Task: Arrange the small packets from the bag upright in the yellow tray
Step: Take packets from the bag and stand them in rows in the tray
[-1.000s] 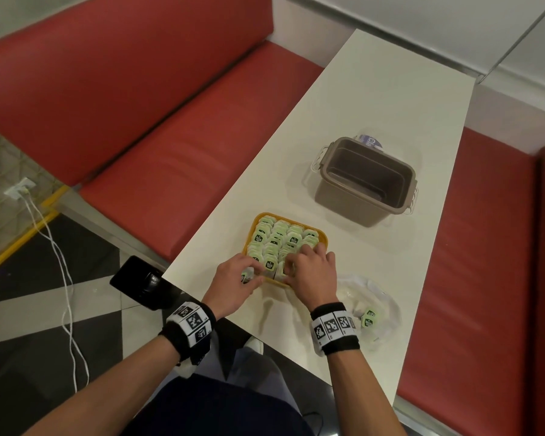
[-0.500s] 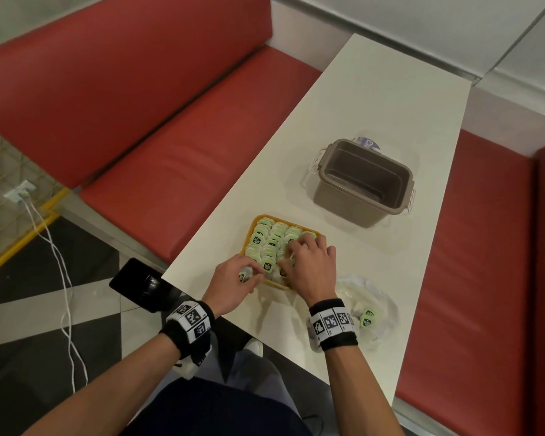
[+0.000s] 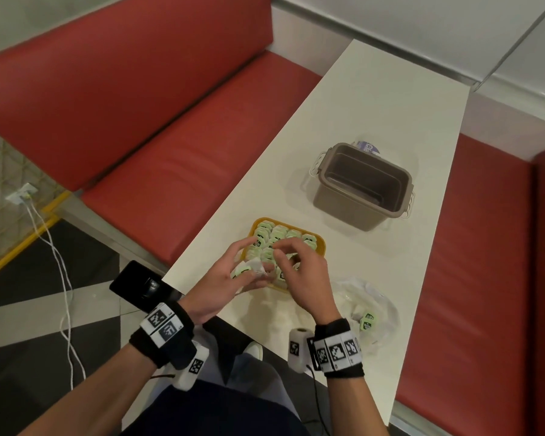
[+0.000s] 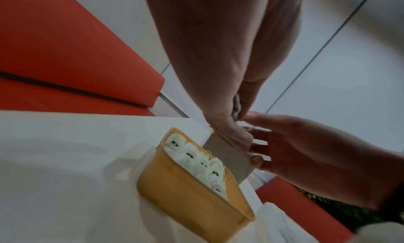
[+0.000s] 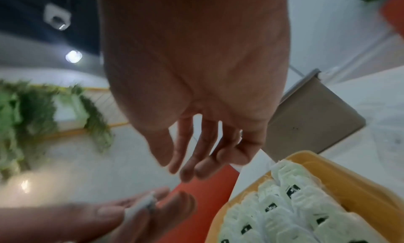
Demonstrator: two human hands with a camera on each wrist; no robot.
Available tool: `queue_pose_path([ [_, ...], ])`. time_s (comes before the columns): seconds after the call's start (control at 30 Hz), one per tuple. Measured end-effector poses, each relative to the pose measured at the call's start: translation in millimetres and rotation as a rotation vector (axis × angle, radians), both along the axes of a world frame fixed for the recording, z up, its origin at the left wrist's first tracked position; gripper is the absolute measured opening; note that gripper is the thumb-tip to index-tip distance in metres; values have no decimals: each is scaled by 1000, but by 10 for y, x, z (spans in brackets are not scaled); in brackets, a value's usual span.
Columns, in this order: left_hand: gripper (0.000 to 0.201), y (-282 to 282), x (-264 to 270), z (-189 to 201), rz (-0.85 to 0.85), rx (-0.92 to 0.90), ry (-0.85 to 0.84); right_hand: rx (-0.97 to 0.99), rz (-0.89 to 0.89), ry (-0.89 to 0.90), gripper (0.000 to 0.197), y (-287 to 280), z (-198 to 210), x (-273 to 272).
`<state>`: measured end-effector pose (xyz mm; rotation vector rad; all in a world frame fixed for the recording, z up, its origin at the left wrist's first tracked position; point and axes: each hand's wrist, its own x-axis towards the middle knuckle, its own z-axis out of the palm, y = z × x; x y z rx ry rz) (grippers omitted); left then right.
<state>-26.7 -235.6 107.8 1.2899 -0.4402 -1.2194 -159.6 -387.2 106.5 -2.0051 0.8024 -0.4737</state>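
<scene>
The yellow tray (image 3: 319,244) sits near the table's front edge, packed with several upright green-and-white packets (image 3: 280,234). My left hand (image 3: 249,272) hovers over the tray's near left corner and pinches a few packets (image 3: 244,269); the right wrist view shows a white packet (image 5: 142,205) between its fingers. My right hand (image 3: 283,250) hangs above the tray's near side, right beside the left hand, with its fingers (image 5: 186,153) spread, nearly straight and empty. The clear plastic bag (image 3: 378,297) lies to the right of the tray with a couple of packets (image 3: 368,320) inside.
An empty grey bin (image 3: 362,187) with side handles stands behind the tray, a round lid partly hidden behind it. Red benches (image 3: 177,146) run along both sides of the narrow white table (image 3: 375,99). A black phone (image 3: 142,284) lies off the table's near left corner.
Both hands have lifted off the tray's near edge. My left hand has turned palm up with packets in its fingers, and the right hand has risen off the rows of packets.
</scene>
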Motion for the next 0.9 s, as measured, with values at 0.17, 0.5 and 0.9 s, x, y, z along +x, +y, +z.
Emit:
queue_pose_path([
  [0.17, 69, 47, 66, 208, -219, 61, -283, 106, 193, -22, 20, 114, 68, -108],
  [0.5, 28, -66, 236, 333, 58, 55, -609, 324, 108, -32, 7, 75, 54, -128],
  [0.9, 14, -180, 276, 135, -38, 82, -736, 129, 28, -87, 13, 35, 279, -105],
])
